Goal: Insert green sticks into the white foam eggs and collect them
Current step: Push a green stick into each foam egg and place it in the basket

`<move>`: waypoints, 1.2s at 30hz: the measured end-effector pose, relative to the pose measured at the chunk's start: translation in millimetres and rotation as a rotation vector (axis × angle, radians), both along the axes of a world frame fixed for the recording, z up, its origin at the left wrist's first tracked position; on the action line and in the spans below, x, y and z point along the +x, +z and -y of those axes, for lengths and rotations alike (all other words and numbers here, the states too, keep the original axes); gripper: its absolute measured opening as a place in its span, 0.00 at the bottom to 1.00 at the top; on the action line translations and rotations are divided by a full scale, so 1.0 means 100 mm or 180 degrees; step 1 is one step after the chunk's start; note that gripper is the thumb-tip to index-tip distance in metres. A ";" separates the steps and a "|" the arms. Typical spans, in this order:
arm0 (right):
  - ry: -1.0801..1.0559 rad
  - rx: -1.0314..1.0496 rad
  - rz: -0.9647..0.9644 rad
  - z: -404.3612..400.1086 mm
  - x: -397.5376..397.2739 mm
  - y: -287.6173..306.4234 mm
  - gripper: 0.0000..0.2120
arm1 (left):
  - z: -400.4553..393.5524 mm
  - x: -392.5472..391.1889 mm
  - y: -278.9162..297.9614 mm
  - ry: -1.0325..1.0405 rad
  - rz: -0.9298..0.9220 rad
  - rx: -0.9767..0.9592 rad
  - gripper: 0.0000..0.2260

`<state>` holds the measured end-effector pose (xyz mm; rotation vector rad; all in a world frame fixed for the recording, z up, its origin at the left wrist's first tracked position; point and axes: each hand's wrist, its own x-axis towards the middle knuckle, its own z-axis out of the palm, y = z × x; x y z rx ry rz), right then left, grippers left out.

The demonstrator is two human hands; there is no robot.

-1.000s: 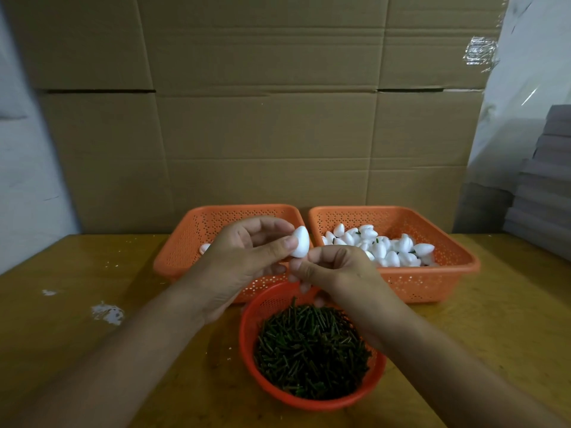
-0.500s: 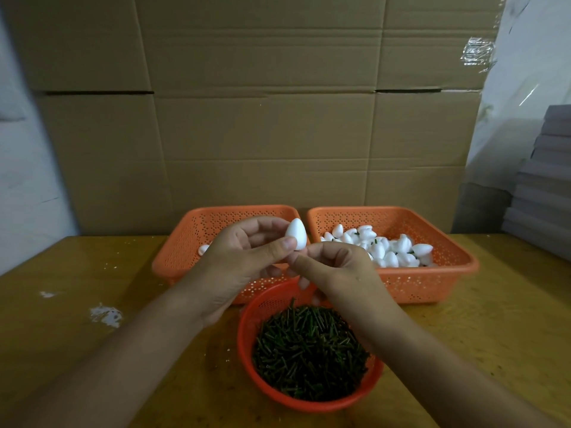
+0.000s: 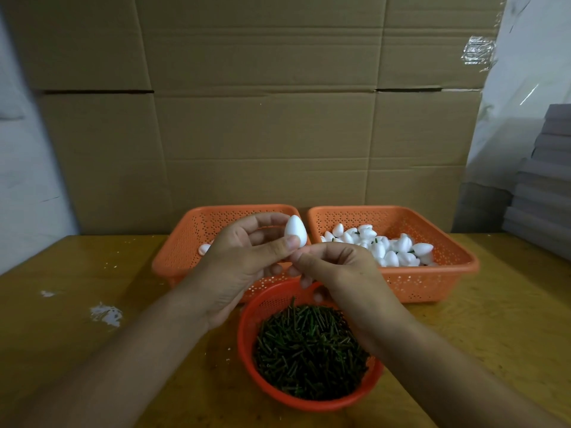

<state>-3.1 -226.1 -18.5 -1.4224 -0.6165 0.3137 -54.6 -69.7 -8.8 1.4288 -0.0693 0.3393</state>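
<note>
1. Egg [image 3: 295,230], white foam, is held upright, pointed end up, above the gap between the two square baskets, over the middle of the bench [image 3: 77,350].
2. Left hand [image 3: 244,257] pinches the egg low down between thumb and fingertips; its grip holds the egg.
3. Right hand [image 3: 336,267] meets the egg's base from below with curled fingers pinched together; whether its grip holds a stick cannot be told, as the fingers hide it.
4. Sticks [image 3: 309,350], dark green, fill a round red bowl [image 3: 247,335] at the bench's near edge, right under the hands.
5. Right basket [image 3: 432,282], orange, stands toward the far edge and holds a heap of eggs [image 3: 386,245], some showing green stubs.
6. Left basket [image 3: 179,251], just beside it, shows one egg [image 3: 204,249] at its near left; the rest of its floor is hidden by the left hand.
7. Cardboard [image 3: 262,118] stands along the far edge; white flecks [image 3: 106,315] lie near the left edge.
</note>
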 end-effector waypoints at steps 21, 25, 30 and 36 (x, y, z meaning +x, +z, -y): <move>-0.0382 0.0152 0.0310 -0.03 -0.04 -0.05 0.10 | 0.19 -0.03 -0.06 0.0401 0.0073 0.0037 0.19; -0.0377 0.0194 0.0356 -0.03 -0.05 -0.05 0.11 | 0.20 -0.02 -0.06 0.0411 0.0085 0.0013 0.19; -0.0380 0.0170 0.0378 -0.03 -0.05 -0.04 0.11 | 0.18 -0.03 -0.07 0.0402 0.0127 0.0076 0.19; -0.0428 0.0178 0.0428 -0.05 -0.03 -0.06 0.10 | 0.19 -0.02 -0.09 0.0534 0.0158 0.0050 0.19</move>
